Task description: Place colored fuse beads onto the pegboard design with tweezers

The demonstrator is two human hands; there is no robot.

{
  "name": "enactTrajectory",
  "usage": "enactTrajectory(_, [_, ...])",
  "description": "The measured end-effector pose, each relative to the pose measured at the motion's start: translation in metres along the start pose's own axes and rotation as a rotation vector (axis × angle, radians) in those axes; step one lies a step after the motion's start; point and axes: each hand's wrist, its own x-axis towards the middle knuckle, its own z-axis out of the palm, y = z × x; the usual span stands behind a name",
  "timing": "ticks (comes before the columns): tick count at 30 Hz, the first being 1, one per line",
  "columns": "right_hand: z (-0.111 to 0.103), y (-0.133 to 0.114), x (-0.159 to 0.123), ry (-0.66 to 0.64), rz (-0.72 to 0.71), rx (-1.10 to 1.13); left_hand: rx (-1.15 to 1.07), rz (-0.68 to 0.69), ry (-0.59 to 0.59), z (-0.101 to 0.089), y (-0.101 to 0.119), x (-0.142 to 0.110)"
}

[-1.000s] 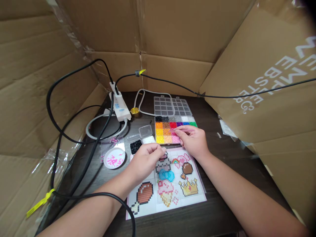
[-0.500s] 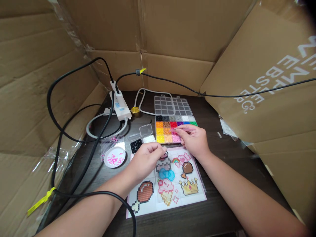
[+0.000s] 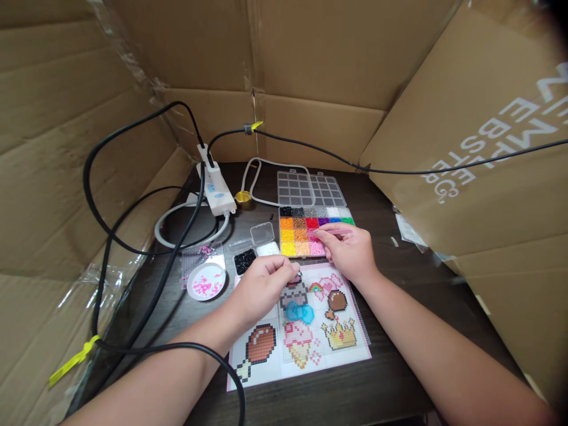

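My right hand (image 3: 350,251) is closed on pink tweezers (image 3: 320,232), whose tip reaches over the pink and red compartments of the bead box (image 3: 310,231). My left hand (image 3: 264,287) is curled in a pinch, its fingertips at the top edge of the pattern sheet (image 3: 302,325) by a grey bead figure (image 3: 293,294); what it pinches is too small to name. A clear pegboard covers the sheet's pictures of a drumstick, an ice cream and a crown.
A white dish (image 3: 205,281) of pink beads and small boxes of black and white beads (image 3: 255,251) lie left of my hands. A power strip (image 3: 216,189) and black cables (image 3: 146,296) cross the dark table. Cardboard walls (image 3: 465,148) surround everything.
The right hand and tweezers have shifted slightly toward the bead box's pink compartment. My left hand has stayed in place.
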Motion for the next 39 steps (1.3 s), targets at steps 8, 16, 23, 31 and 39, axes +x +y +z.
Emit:
enactTrajectory(8, [0.0,-0.002,0.0,-0.006,0.015,-0.014,0.027,0.002,0.017,0.001,0.002,0.0])
enactTrajectory(16, [0.0,-0.004,-0.001,0.039,-0.025,0.043,0.037,0.014,0.002,0.0,0.0,0.002])
enactTrajectory(23, [-0.018,-0.029,-0.02,0.099,-0.123,0.001,-0.026,-0.003,0.005,0.002,0.002,0.001])
enactTrajectory(31, [-0.059,-0.023,-0.087,0.065,-0.037,0.006,0.006,0.025,0.02,0.004,0.006,-0.001])
enactTrajectory(39, [-0.075,0.014,-0.126,0.07,0.092,0.019,0.028,0.029,0.033,0.004,0.004,-0.001])
